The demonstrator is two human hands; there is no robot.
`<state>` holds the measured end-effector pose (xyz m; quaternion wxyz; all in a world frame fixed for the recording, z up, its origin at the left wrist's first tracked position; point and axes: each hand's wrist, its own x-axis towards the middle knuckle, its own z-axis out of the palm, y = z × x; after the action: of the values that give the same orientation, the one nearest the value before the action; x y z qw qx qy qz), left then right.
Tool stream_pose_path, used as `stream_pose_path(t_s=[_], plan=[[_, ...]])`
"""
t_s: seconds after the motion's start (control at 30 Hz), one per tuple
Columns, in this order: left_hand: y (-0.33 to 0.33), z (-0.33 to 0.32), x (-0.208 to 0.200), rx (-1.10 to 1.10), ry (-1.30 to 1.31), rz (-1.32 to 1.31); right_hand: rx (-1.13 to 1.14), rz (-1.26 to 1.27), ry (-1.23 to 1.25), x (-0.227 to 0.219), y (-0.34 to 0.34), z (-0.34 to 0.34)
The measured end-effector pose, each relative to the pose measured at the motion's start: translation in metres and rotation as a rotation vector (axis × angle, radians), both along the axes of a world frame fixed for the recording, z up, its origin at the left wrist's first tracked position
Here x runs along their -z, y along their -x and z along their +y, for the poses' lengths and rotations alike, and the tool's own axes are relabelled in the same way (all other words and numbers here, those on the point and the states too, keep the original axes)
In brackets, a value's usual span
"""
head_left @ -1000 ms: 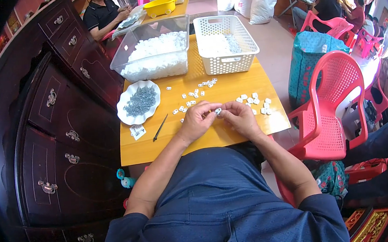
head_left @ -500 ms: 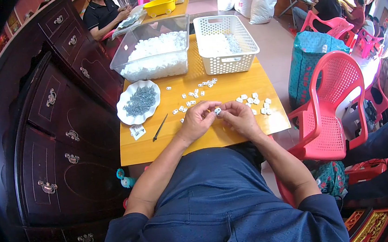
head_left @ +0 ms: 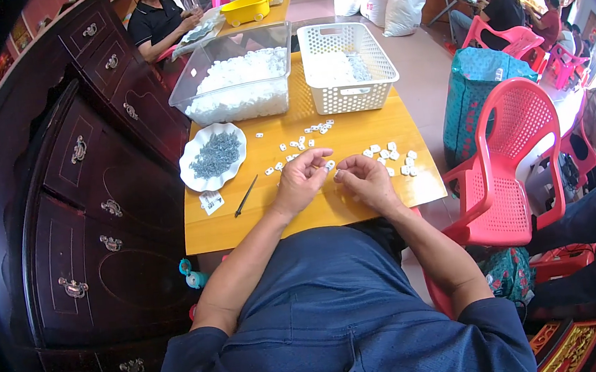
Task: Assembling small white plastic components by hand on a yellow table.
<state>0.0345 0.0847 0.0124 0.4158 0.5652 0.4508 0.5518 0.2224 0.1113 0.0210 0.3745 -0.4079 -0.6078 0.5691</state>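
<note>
My left hand (head_left: 302, 180) and my right hand (head_left: 363, 180) meet over the middle of a yellow wooden table (head_left: 315, 216). The left fingertips pinch a small white plastic piece (head_left: 329, 165). My right fingertips are closed right beside it; whether they hold anything is too small to tell. Several more small white pieces lie scattered on the table, one group (head_left: 302, 140) beyond my left hand and another (head_left: 394, 159) to the right of my right hand. A thin dark tool (head_left: 246, 196) lies left of my left hand.
A white scalloped dish of small grey parts (head_left: 214, 157) sits at the table's left. Behind stand a clear bin of white pieces (head_left: 238, 84) and a white perforated basket (head_left: 344, 67). Dark wooden drawers (head_left: 90, 184) line the left; red plastic chairs (head_left: 510, 158) and seated people are on the right.
</note>
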Motion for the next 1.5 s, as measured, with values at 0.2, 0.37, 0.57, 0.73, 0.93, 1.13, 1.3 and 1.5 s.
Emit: stream_pose_path(t_s=[0.2, 0.37, 0.57, 0.73, 0.93, 1.13, 1.3, 1.5], plan=[[-0.005, -0.007, -0.014, -0.079, -0.103, 0.178, 0.013, 0.024, -0.002, 0.009, -0.002, 0.004], [0.000, -0.005, -0.014, -0.015, -0.014, 0.046, 0.034, -0.389, -0.722, 0.010, 0.000, -0.003], [0.003, -0.005, -0.018, 0.055, 0.102, -0.082, 0.041, -0.487, -0.803, 0.007, 0.001, -0.006], [0.001, -0.005, -0.011, 0.090, 0.069, -0.030, 0.037, -0.015, -0.209, -0.001, 0.003, -0.005], [-0.008, -0.014, -0.025, 0.047, -0.075, 0.275, -0.051, -0.012, -0.189, 0.009, -0.002, 0.000], [0.000, -0.018, -0.046, 0.061, -0.070, 0.438, -0.054, 0.110, -0.008, 0.006, 0.001, -0.002], [0.041, -0.021, -0.054, -0.032, -0.085, 0.700, 0.022, 0.219, -0.014, 0.013, -0.001, 0.005], [0.089, -0.050, -0.035, -0.225, -0.023, 0.837, 0.023, 0.230, 0.081, 0.007, 0.000, 0.005]])
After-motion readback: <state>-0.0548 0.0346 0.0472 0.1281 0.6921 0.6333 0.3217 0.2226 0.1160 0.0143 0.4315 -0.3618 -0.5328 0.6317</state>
